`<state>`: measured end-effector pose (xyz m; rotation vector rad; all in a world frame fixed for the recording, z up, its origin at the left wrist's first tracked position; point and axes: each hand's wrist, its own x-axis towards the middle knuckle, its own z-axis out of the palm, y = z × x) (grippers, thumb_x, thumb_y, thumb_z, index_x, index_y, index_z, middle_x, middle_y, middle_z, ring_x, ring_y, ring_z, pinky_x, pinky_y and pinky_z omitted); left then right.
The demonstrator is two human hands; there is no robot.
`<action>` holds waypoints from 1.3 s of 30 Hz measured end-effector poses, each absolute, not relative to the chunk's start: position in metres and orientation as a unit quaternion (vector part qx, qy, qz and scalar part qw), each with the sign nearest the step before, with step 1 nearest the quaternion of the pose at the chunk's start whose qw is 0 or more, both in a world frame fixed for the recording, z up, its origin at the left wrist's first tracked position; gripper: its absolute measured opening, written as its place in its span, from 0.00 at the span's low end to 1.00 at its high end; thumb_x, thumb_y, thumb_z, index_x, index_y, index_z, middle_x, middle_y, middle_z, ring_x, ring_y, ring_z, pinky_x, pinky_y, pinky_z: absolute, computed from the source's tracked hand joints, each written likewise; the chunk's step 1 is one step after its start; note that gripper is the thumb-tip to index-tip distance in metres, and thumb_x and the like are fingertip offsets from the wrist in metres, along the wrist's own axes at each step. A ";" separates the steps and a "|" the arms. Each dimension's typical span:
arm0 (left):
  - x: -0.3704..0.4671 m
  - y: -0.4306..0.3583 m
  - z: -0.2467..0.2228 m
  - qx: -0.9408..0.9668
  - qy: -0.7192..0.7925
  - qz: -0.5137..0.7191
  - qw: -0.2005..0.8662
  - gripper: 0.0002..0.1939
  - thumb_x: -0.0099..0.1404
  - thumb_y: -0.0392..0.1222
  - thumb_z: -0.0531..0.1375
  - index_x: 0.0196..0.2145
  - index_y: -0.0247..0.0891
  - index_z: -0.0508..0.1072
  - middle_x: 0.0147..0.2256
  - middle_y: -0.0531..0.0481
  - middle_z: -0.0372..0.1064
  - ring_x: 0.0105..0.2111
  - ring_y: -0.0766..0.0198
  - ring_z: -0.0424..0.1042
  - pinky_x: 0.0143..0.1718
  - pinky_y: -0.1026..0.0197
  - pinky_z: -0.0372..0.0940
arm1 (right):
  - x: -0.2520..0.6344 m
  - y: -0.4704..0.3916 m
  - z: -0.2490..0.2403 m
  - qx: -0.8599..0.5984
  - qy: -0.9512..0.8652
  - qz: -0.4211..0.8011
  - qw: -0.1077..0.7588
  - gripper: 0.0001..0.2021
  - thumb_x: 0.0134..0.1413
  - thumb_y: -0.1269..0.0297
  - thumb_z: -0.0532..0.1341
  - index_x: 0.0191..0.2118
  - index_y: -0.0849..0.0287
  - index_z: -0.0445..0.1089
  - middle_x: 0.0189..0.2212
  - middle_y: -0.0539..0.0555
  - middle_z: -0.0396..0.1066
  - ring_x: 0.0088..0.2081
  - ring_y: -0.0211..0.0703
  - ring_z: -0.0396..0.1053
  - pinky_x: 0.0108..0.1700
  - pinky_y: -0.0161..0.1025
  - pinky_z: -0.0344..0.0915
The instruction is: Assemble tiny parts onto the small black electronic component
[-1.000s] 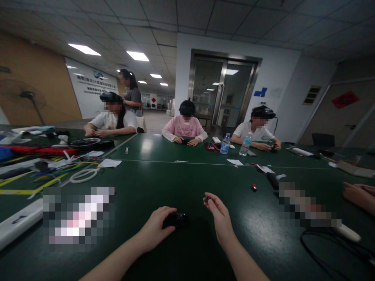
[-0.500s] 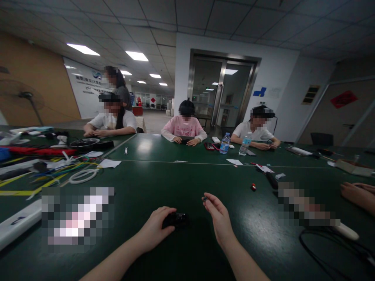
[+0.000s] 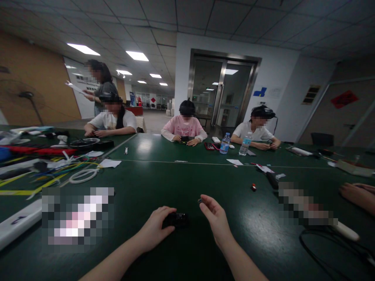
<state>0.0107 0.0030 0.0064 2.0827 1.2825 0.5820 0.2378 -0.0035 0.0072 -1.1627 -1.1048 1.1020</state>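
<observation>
My left hand (image 3: 159, 226) is closed around the left end of a small black device (image 3: 182, 219), which lies on the dark green table (image 3: 140, 195). Its exact kind is too dark to make out. To the right of it, my right hand (image 3: 214, 212) is raised a little, thumb and fingertips pinching a tiny dark piece with a metallic glint (image 3: 200, 201). The piece is apart from the black device. A small red and silver object (image 3: 253, 187) rests on the table beyond my right hand.
At left are a coil of white cable (image 3: 83, 175), coloured wires and a long white object (image 3: 20, 222). A black cable (image 3: 310, 249) lies at right, near another person's hand (image 3: 356, 195). Water bottles (image 3: 225, 143) stand farther back, before seated people wearing headsets.
My right hand has shifted slightly left with the tiny piece, closer to the black device. My left hand has stayed put. The standing person in the background has moved left, now showing a clipboard.
</observation>
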 end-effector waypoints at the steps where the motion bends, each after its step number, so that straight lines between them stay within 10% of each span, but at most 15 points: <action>1: 0.011 0.003 0.006 0.789 0.484 0.222 0.306 0.25 0.55 0.41 0.59 0.52 0.42 0.65 0.51 0.47 0.64 0.53 0.54 0.60 0.55 0.52 0.53 | 0.236 -0.004 0.008 -0.495 -0.479 0.470 0.552 0.18 0.44 0.58 0.64 0.44 0.55 0.69 0.42 0.53 0.71 0.47 0.47 0.67 0.49 0.44 0.62; 20: 0.014 0.006 0.001 0.801 0.469 0.239 0.284 0.22 0.54 0.37 0.59 0.49 0.40 0.67 0.46 0.47 0.67 0.48 0.55 0.64 0.52 0.54 0.57 | 0.205 -0.014 0.010 -0.522 -0.737 0.300 0.307 0.11 0.43 0.64 0.65 0.37 0.45 0.73 0.42 0.50 0.69 0.48 0.51 0.62 0.50 0.49 0.55; 39: 0.014 0.002 0.005 0.801 0.472 0.236 0.284 0.21 0.57 0.40 0.58 0.49 0.43 0.66 0.47 0.47 0.67 0.49 0.53 0.63 0.52 0.51 0.56 | 0.213 -0.016 0.009 -0.497 -0.729 0.332 0.333 0.17 0.43 0.68 0.62 0.42 0.43 0.71 0.43 0.48 0.70 0.49 0.51 0.62 0.52 0.51 0.53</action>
